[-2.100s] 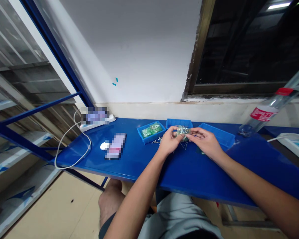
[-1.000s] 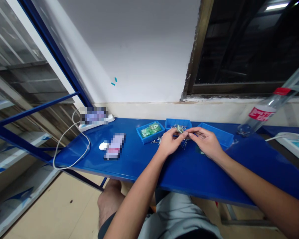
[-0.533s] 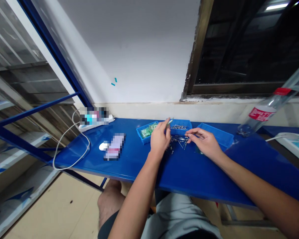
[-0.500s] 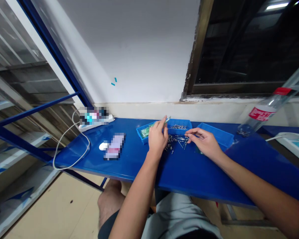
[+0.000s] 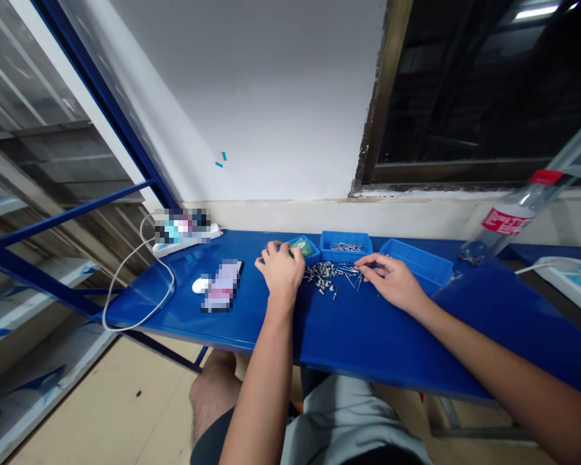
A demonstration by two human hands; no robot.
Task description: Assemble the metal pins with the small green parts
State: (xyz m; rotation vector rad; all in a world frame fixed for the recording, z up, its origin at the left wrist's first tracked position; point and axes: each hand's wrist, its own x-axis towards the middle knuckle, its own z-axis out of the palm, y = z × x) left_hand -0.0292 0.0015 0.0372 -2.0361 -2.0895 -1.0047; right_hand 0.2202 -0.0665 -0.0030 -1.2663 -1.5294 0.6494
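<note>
The left hand (image 5: 279,270) curves over a small blue tray (image 5: 315,253) of green pieces (image 5: 303,247); I cannot tell if it holds one. The half-open right hand (image 5: 392,278) seems empty, just beside a pile of small metal pins (image 5: 325,274), light and slippery, best pinched one by one.

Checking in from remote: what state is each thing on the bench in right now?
Left hand: cupped over green parts, any grip hidden.
Right hand: open, fingertips beside the loose metal parts.
Left blue tray: holds the green parts.
Middle blue tray: holds metal pins.
Loose metal parts: scattered on the blue bench.
Plastic bottle: tilted.
</note>
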